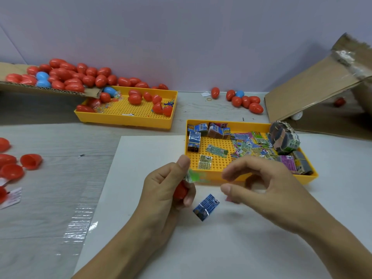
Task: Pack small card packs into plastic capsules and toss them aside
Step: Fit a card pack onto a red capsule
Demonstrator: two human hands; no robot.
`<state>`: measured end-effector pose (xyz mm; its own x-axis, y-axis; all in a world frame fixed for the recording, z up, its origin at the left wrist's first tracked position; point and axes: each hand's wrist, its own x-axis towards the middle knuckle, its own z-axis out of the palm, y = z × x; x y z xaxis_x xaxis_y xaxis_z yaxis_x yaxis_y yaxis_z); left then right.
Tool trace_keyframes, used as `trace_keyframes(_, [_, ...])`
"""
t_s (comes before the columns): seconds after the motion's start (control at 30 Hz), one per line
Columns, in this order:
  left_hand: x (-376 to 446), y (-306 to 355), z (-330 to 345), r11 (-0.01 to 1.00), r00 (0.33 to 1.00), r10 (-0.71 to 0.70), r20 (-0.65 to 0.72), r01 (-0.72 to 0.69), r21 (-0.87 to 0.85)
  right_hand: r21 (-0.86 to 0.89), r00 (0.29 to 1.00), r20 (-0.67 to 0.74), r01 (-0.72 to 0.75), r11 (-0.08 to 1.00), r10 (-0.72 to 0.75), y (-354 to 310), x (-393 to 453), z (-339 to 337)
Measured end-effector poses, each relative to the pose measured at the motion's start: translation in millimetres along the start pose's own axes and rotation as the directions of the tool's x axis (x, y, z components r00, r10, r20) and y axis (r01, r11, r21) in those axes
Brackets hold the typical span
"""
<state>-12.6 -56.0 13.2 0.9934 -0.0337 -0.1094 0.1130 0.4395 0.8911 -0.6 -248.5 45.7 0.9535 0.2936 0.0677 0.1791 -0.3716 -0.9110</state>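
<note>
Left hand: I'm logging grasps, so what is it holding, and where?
The left hand grips a red capsule half around its body, thumb pressing a green card pack at its open end.

2 bare forearms, left hand [163,190], right hand [267,190], no sleeves

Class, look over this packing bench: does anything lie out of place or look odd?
Yes: one blue card pack lies alone on the white sheet, outside the yellow tray holding the other packs. A rubber band also lies loose beside the red capsules.
</note>
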Motion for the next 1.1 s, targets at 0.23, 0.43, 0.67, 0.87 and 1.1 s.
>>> trace_keyframes(0.23, [-2,-1,1,1.0,1.0,-0.002,0.024,0.002,0.021,-0.022,0.985,-0.113,0.125,0.992,-0.127,-5,-7,9])
trace_keyframes(0.43, [-3,-5,3,0.997,0.997,0.034,0.07,-0.039,0.071,0.083,0.994,-0.048,0.102,0.991,-0.098,-4,-6,16])
trace_keyframes(0.67, [-4,-7,2,0.988,0.995,0.047,0.093,-0.06,0.145,0.167,0.99,-0.073,0.132,0.977,-0.121,1,-4,22])
trace_keyframes(0.87, [-3,-8,3,0.995,0.999,0.029,0.014,-0.031,0.094,0.292,0.995,-0.094,0.044,0.955,-0.017,5,-2,20])
trace_keyframes(1.1, [-6,-11,-1,0.948,0.974,0.225,0.041,-0.228,0.22,0.079,0.971,-0.204,0.14,0.987,-0.121,1,-6,22])
